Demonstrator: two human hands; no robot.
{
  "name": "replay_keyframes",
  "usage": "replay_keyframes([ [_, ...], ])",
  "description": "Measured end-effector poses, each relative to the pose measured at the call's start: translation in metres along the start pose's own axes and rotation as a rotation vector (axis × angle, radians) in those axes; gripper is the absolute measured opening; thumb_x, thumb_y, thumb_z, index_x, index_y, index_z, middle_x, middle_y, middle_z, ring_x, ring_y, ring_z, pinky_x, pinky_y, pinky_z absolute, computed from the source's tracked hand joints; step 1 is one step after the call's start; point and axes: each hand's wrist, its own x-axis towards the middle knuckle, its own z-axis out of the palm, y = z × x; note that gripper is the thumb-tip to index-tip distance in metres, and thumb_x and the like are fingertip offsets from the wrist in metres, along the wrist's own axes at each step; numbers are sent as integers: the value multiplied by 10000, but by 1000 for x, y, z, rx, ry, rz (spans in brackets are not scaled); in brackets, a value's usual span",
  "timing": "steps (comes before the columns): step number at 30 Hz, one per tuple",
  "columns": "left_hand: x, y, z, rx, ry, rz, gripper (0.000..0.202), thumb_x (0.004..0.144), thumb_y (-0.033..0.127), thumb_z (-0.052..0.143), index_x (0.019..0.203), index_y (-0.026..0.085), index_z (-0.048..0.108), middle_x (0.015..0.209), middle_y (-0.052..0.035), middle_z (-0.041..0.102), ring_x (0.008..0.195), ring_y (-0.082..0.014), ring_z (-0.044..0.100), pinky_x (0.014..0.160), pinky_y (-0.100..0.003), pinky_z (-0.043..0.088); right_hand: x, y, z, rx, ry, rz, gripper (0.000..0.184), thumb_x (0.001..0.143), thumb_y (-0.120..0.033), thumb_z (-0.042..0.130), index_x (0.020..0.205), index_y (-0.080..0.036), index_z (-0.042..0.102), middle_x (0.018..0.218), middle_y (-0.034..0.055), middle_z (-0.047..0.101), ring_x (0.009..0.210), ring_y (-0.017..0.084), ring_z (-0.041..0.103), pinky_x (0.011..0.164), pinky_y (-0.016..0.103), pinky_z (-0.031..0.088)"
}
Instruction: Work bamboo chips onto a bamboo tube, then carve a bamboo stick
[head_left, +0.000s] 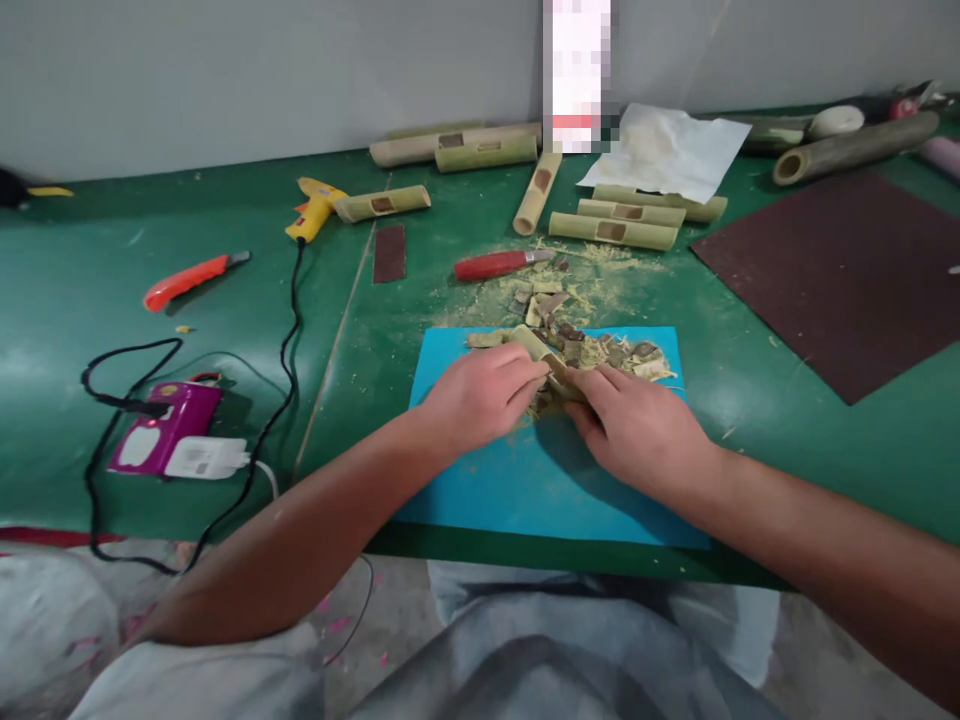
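Observation:
A short green bamboo piece (pixel 536 348) lies tilted over the far part of a blue cutting mat (pixel 525 480). My left hand (pixel 480 395) is closed around its near left side. My right hand (pixel 637 425) is closed on its right end, fingers pressed together; whether it also grips a tool is hidden. Bamboo chips and shavings (pixel 600 350) are piled just beyond both hands on the mat's far edge.
On the green table lie several cut bamboo tubes (pixel 611 230), a red-handled knife (pixel 499 264), an orange utility knife (pixel 187 282), a yellow glue gun (pixel 315 208) with black cord, a purple power strip (pixel 161 428), dark sandpaper sheets (pixel 840 270), white paper (pixel 667 150).

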Motion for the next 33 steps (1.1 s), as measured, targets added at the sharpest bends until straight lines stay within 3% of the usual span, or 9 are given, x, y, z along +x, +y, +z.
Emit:
replay_keyframes([
  [6,1,-1,2,5,-39,-3,339,1064,281,424,962,156,723,861,-66,713,811,-173,671,694,-279,506,0,-3,1,-95,8,-59,346,971,-168,485,1266,-88,647,936,124,718,842,245,665,669,338,412],
  [11,1,-3,2,-10,1,-27,282,1051,292,469,1058,169,723,914,-68,737,845,-175,695,698,-271,523,1,-2,-3,-39,-26,-30,313,996,-219,463,1217,-114,658,943,114,719,834,241,669,642,335,386],
  [18,4,-3,-3,-17,-25,6,274,1038,274,471,1016,168,723,881,-62,736,821,-176,690,689,-279,516,1,2,-5,37,-18,-4,270,975,-242,488,1149,-131,663,935,105,724,782,215,648,602,317,317],
  [23,4,0,-8,-13,66,-23,220,1002,234,520,914,164,709,845,-52,730,787,-166,680,686,-273,514,1,2,-6,45,-56,18,272,974,-252,476,1123,-136,672,935,109,722,785,227,646,592,331,298],
  [28,4,1,-11,19,172,-50,195,1011,250,536,956,184,712,834,-28,746,767,-139,690,705,-244,517,0,3,-5,62,-46,31,304,976,-287,477,1166,-142,663,971,109,735,776,219,642,593,329,295],
  [33,4,-1,-11,-7,156,-95,184,1004,260,557,936,191,713,826,-15,748,732,-127,684,682,-229,502,-2,5,-4,79,-30,45,307,976,-326,496,1175,-159,661,999,99,754,769,207,645,586,324,285],
])
